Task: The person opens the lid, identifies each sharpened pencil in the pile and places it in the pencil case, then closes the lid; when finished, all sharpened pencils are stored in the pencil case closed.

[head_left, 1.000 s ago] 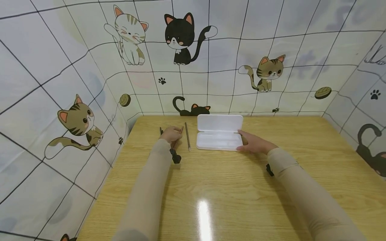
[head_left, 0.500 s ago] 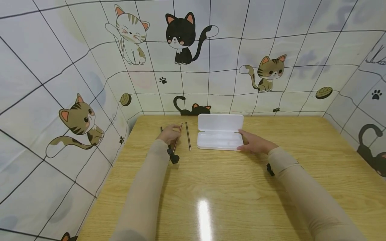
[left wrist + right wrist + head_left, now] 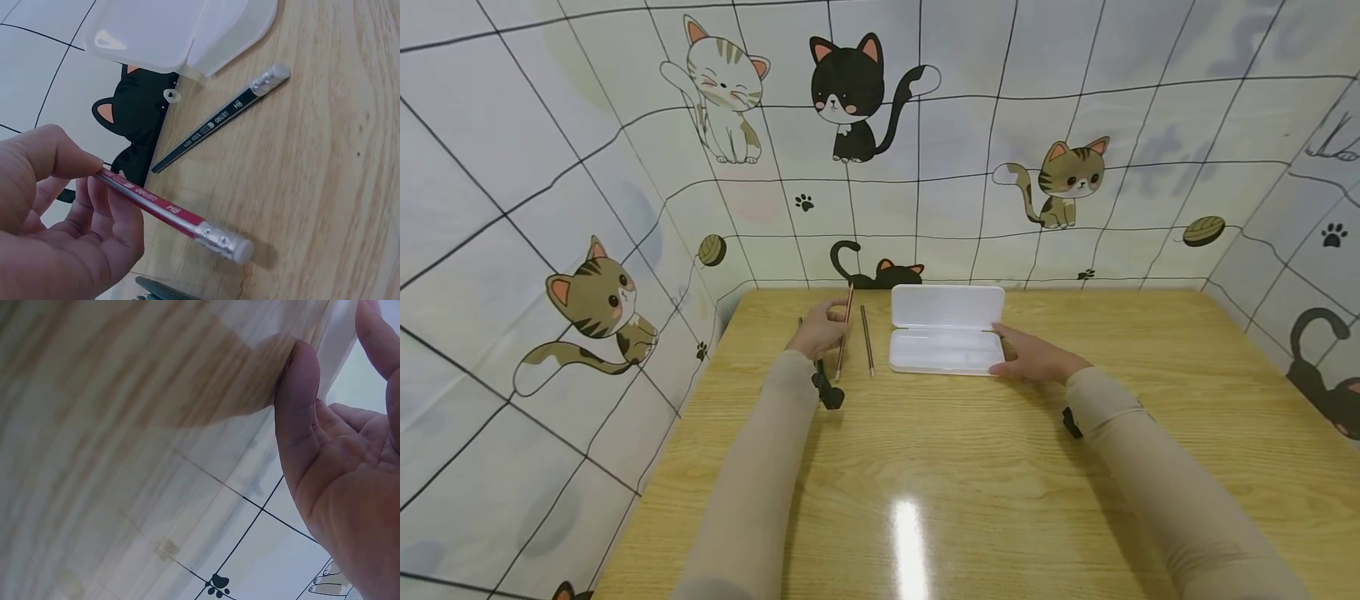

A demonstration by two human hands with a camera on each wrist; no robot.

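Observation:
My left hand (image 3: 822, 332) pinches a red pencil (image 3: 844, 333) between thumb and fingers and holds it tilted above the wooden table (image 3: 970, 467). The left wrist view shows the red pencil (image 3: 169, 211) with its metal band and eraser end clear of the wood. A dark green pencil (image 3: 867, 338) lies flat just right of it, and in the left wrist view the dark green pencil (image 3: 219, 119) points at the case. An open white plastic case (image 3: 946, 328) sits at the table's middle back. My right hand (image 3: 1030, 354) rests against the case's right end, thumb (image 3: 300, 406) on its edge.
Another dark pencil (image 3: 801, 323) lies left of my left hand, mostly hidden by it. Walls with cat drawings (image 3: 850, 92) close in the table at the back and on both sides. A bright light glare (image 3: 908, 533) sits on the near wood.
My left hand has lifted the red pencil off the table and raised its far end. The right hand and the case have not moved.

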